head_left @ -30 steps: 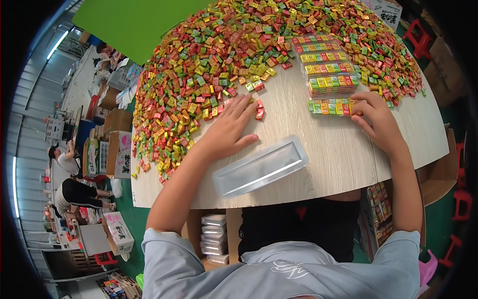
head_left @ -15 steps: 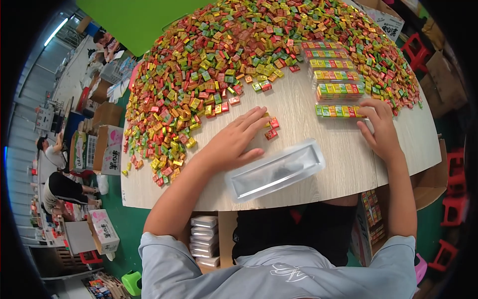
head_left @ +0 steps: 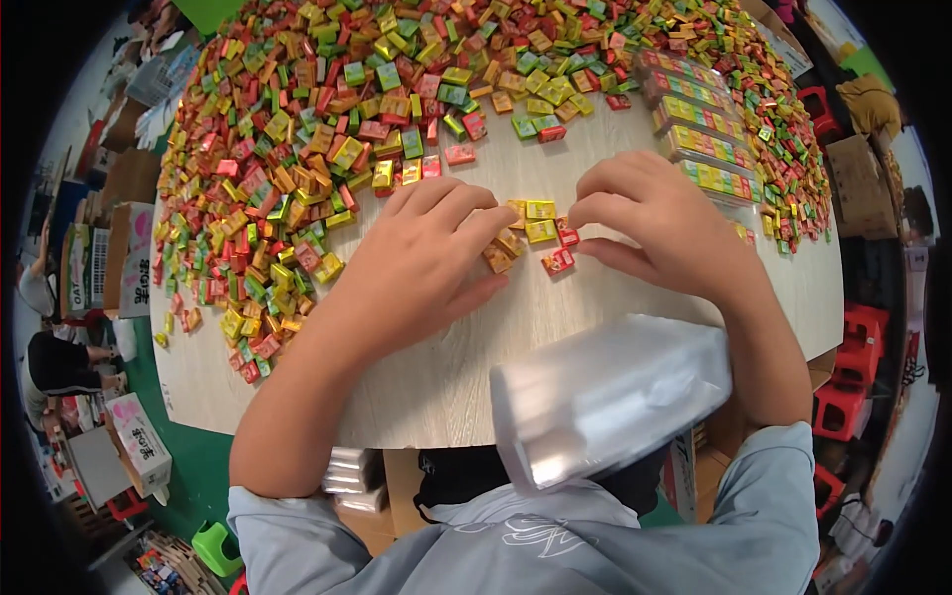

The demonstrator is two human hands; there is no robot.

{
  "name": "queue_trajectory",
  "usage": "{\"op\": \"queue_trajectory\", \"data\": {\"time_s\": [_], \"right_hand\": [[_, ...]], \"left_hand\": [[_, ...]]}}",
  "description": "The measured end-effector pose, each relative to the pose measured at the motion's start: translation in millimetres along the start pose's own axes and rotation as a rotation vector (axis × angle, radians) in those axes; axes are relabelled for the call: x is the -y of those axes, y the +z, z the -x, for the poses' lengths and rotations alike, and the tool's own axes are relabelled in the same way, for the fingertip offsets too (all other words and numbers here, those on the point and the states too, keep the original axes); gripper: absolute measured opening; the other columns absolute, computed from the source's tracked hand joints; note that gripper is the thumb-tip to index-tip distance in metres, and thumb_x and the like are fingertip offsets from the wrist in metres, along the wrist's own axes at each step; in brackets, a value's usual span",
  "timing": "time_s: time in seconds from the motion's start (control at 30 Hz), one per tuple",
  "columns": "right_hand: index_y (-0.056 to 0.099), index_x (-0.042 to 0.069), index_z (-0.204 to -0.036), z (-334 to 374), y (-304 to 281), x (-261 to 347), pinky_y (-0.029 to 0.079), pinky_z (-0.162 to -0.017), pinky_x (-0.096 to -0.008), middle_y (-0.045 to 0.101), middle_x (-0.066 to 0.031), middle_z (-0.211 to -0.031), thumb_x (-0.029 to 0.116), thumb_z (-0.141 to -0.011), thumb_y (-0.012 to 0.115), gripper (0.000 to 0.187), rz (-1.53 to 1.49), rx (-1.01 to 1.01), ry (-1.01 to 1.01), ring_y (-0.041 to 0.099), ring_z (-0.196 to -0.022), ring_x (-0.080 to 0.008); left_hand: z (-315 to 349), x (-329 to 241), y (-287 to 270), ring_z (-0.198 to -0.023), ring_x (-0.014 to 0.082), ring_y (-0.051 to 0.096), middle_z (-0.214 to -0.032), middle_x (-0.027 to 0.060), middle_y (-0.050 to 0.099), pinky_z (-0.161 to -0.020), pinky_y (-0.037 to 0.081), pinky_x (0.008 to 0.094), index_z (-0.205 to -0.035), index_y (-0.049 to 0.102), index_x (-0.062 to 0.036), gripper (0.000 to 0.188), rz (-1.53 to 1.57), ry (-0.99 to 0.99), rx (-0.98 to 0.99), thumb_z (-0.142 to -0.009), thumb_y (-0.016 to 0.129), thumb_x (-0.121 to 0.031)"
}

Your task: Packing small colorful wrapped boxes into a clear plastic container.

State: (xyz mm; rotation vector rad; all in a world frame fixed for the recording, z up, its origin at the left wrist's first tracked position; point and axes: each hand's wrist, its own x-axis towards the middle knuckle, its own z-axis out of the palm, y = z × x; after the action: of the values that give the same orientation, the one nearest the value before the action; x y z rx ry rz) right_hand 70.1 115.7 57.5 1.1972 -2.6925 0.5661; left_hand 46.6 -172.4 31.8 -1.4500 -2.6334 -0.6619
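My left hand (head_left: 426, 253) lies low over the table, thumb apart, its fingertips against a few small orange wrapped sweets (head_left: 504, 250). Facing it, my right hand (head_left: 664, 223) has curved fingers and a separate thumb beside a red wrapped sweet (head_left: 558, 261). Between both hands sit yellow sweets (head_left: 540, 230). A clear plastic tray (head_left: 615, 397), smeared by motion, is tilted at the table's front edge below my right forearm. Neither hand touches it, and what supports it cannot be seen.
A big heap of red, yellow, green and orange sweets (head_left: 297, 149) covers the table's far and left parts. Filled clear trays (head_left: 709, 149) stand in a row at the right. Red stools (head_left: 853, 372) and cardboard boxes (head_left: 139, 441) surround the table (head_left: 416, 397).
My right hand has left the filled trays and come inward to the loose sweets. More sweets now lie between my hands. The clear tray has shifted toward me and tipped up.
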Motion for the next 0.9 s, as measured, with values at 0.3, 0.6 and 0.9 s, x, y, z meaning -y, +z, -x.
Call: {"op": "queue_trajectory", "data": {"time_s": [0.3, 0.6, 0.9], "right_hand": [[0.073, 0.011, -0.105, 4, 26, 2, 0.048, -0.090, -0.0420, 0.066, -0.0049, -0.108, 0.019, -0.076, 0.088, 0.033, 0.032, 0.041, 0.007, 0.062, -0.101, -0.0282], [0.076, 0.013, -0.113, -4, 30, 17, 0.047, -0.091, -0.0425, 0.065, -0.0046, -0.109, 0.020, -0.076, 0.086, 0.038, 0.132, 0.015, 0.053, 0.061, -0.102, -0.0272], [0.080, 0.015, -0.102, -1, 20, 21, 0.049, -0.084, -0.0391, 0.067, -0.0040, -0.101, 0.013, -0.078, 0.080, 0.024, 0.057, 0.092, 0.033, 0.063, -0.096, -0.0243]], "left_hand": [[7, 1, -2, -0.116, 0.0291, 0.060, -0.118, 0.0060, 0.065, -0.102, 0.047, 0.0459, -0.118, 0.070, -0.0158, 0.040, -0.013, 0.028, 0.003, -0.080, 0.083, -0.023], [4, -2, 0, -0.099, 0.0274, 0.062, -0.107, 0.0047, 0.065, -0.091, 0.049, 0.0441, -0.114, 0.073, -0.0155, 0.036, -0.022, 0.008, 0.029, -0.081, 0.083, -0.023], [4, 1, 6, -0.094, 0.0279, 0.063, -0.105, 0.0070, 0.064, -0.083, 0.051, 0.0427, -0.108, 0.072, -0.0124, 0.026, 0.047, 0.024, 0.073, -0.084, 0.080, -0.014]]}}
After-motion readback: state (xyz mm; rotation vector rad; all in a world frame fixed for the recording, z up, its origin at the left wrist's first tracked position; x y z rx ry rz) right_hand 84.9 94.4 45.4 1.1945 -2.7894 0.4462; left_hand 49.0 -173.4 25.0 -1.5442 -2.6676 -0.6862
